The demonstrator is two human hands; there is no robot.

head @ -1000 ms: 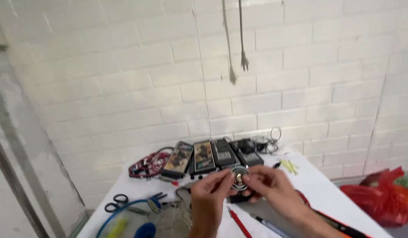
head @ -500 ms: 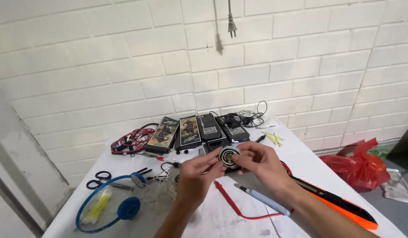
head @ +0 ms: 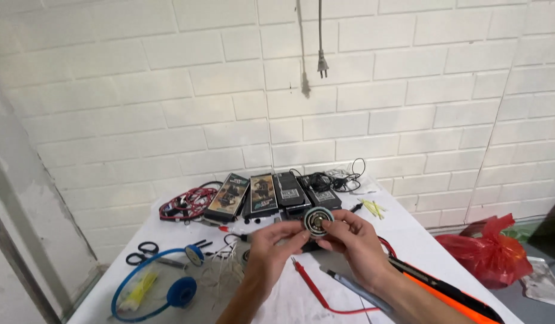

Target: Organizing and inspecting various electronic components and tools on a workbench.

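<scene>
— Black and silver, that small round disc-shaped part with a pale ring (head: 318, 219): where is it?

— Lifted off the white table (head: 409, 231), just above its middle, pinched between both hands so its flat face tilts up toward the head camera, probably for a close look.

— How do the hands sit?

— The left hand (head: 276, 247) comes in from seven o'clock of the disc, thumb and fingers closed on its lower left edge. The right hand (head: 354, 241) lies at four o'clock, fingertips clamped on the right rim, thumb near the centre. Held from both sides, the face stays uncovered.

— And around it?

— At twelve o'clock, a row of flat dark rectangular boxes (head: 271, 195) lies side by side, with tangled black cables (head: 340, 179) behind. At ten o'clock, a red and black wire bundle (head: 184, 204). At eight o'clock, black-handled scissors (head: 142, 252) and a blue hoop with a blue disc (head: 160, 291). A red probe lead (head: 313, 291) runs just under the hands. Well off at three o'clock, a red plastic bag (head: 490, 252) sits on the floor.
</scene>
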